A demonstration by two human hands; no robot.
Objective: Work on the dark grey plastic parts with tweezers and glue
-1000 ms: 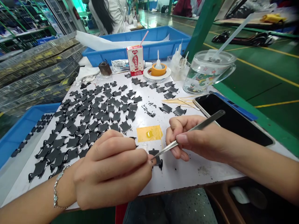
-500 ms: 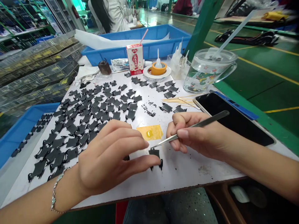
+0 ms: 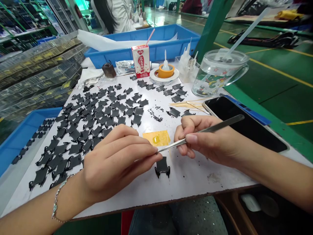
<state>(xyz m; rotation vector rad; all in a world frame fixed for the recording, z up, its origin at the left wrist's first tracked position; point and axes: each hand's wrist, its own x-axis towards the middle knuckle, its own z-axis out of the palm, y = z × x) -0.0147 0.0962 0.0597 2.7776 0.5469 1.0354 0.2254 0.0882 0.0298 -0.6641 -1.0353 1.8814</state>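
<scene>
My right hand grips a pair of metal tweezers between thumb and fingers, their points aimed left. My left hand is closed in a pinch, thumb against fingertips, right at the tweezers' points. Whatever lies between those fingertips is too small or hidden to make out. Just below the points, a single black plastic part with hooked corners lies flat on the white tabletop. Behind the fingertips is a yellow card bearing a drop of clear yellowish liquid.
Many similar black parts cover the left of the table. Black crumbs, thin wooden sticks, a phone and a glass mug lie beyond. A drink carton, tape roll and blue tray stand at the back.
My left thumb and fingers have closed together at the tweezers' points. The thumb has lifted away from over the single black part, which now shows fully. My right hand has barely moved.
</scene>
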